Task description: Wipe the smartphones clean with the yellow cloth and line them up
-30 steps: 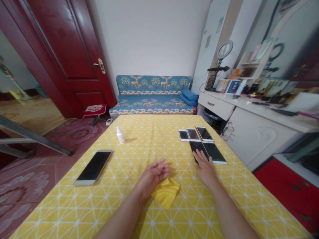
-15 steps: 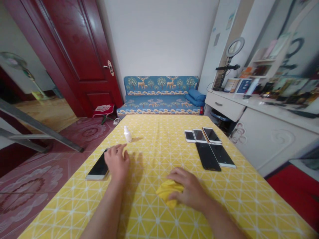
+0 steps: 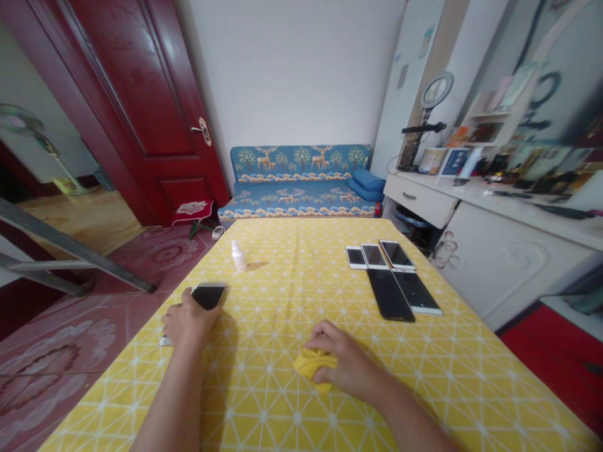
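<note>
My left hand (image 3: 189, 321) spans a smartphone (image 3: 208, 296) lying screen up near the table's left edge, fingers at one long side and thumb at the other. The palm hides the phone's middle, and its near corner peeks out below. In front of my right hand (image 3: 347, 363) is a crumpled yellow cloth (image 3: 311, 364), pinched between thumb and fingers just over the tabletop. A small white spray bottle (image 3: 239, 258) stands upright beyond the left hand.
Several phones lie grouped at the right, among them a black phone (image 3: 390, 295) and a small white phone (image 3: 355, 257). A yellow patterned cloth covers the table (image 3: 273, 408). Beyond are a blue sofa (image 3: 292, 194) and, at right, a white dresser (image 3: 509, 245).
My left hand has moved left and down onto the smartphone, taking hold of it across its width. The right hand keeps the cloth in nearly the same place. The view has shifted slightly.
</note>
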The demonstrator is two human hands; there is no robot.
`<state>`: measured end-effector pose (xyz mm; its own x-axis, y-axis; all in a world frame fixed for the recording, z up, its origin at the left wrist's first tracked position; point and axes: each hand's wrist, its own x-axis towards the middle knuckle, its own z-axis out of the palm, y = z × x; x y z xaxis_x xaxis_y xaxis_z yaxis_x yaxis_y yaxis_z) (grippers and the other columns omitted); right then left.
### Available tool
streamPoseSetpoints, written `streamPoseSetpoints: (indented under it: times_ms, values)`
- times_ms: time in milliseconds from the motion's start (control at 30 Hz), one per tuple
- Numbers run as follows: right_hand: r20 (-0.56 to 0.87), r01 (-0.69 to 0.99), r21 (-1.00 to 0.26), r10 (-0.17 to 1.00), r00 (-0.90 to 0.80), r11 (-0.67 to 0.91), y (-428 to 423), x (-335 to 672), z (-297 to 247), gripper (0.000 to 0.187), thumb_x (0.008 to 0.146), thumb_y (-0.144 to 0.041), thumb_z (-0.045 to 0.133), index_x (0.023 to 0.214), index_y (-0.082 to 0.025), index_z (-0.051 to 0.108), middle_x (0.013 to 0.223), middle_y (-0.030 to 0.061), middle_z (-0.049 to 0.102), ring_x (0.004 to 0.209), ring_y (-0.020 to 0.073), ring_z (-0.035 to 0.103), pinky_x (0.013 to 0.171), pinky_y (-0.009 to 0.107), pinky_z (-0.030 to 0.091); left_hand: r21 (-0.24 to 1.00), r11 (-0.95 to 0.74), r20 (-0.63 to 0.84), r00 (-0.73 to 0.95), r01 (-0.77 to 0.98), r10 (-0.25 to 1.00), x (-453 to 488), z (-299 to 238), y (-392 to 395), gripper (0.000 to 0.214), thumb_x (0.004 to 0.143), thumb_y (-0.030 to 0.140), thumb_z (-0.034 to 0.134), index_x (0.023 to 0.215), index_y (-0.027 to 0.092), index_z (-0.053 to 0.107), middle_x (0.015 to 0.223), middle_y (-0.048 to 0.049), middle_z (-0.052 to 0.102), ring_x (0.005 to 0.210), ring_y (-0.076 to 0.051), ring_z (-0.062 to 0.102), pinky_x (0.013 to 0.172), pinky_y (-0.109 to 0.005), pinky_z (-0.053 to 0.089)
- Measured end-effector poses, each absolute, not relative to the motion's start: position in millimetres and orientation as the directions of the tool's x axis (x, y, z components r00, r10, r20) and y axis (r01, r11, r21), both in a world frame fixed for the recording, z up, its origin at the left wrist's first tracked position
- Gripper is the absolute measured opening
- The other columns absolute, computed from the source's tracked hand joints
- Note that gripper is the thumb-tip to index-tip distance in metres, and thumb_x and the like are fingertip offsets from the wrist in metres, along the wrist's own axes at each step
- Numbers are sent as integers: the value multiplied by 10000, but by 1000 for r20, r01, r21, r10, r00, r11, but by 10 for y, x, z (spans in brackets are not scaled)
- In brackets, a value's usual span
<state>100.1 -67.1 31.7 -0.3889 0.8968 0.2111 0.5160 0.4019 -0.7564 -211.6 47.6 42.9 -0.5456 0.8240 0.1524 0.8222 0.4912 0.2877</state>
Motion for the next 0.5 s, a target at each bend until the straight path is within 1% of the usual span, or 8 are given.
streamPoseSetpoints:
  times_ms: [133,167,233,300,333,367,433,500]
  values:
    - [236,528,-747,903,-358,404,-656,993,310,321,710,-127,727,988,-279,672,1033,-18,571,935,149,584,803,268,479,397,434,166,-529,809,832,-2073,504,472,1002,612,546,685,1453,200,264,1202,-234,554,1047,-417,574,800,-472,459]
    - [233,552,-733,909,-347,398,-652,994,305,297,703,-138,739,960,-270,672,1024,-21,575,921,149,585,786,262,474,459,382,193,-510,802,838,-2034,531,473,1001,613,533,697,1457,221,258,1230,-213,550,1048,-403,580,812,-469,462]
    - [218,621,-685,921,-324,381,-637,1002,291,251,678,-165,769,891,-255,671,989,-27,589,887,151,582,753,259,457,652,221,231,-467,726,853,-1915,580,476,988,606,487,740,1448,248,281,1248,-157,564,1060,-351,589,847,-430,466]
    - [194,683,-636,930,-311,361,-615,1014,276,205,672,-180,779,830,-241,663,937,-32,601,860,151,576,733,253,432,893,36,169,-410,448,896,-1755,605,472,954,584,413,794,1411,255,345,1147,-92,631,982,-268,629,813,-341,487]
    - [182,700,-620,933,-312,355,-603,1018,270,177,686,-178,769,809,-235,656,910,-34,605,852,147,574,729,247,419,973,-7,92,-361,230,928,-1666,603,465,903,579,377,809,1373,247,398,1047,-62,665,894,-227,651,758,-299,498]
    - [170,708,-613,934,-315,351,-593,1020,265,146,707,-169,747,795,-229,647,888,-36,607,844,141,573,723,239,407,1000,-2,2,-282,1,959,-1573,590,452,814,586,348,814,1312,230,466,935,-35,682,797,-191,659,695,-263,500]
    - [160,719,-600,933,-322,351,-583,1013,257,113,746,-140,694,779,-220,623,859,-37,608,830,131,571,712,232,384,930,140,-176,-77,-340,981,-1387,533,408,546,601,277,812,1093,171,600,744,-3,675,637,-140,641,586,-210,486]
    - [168,736,-581,936,-310,348,-585,992,242,113,767,-115,646,786,-216,599,858,-31,611,827,135,569,710,240,367,827,310,-288,119,-469,950,-1212,452,348,311,636,187,780,906,135,635,700,-19,686,595,-134,647,562,-199,498]
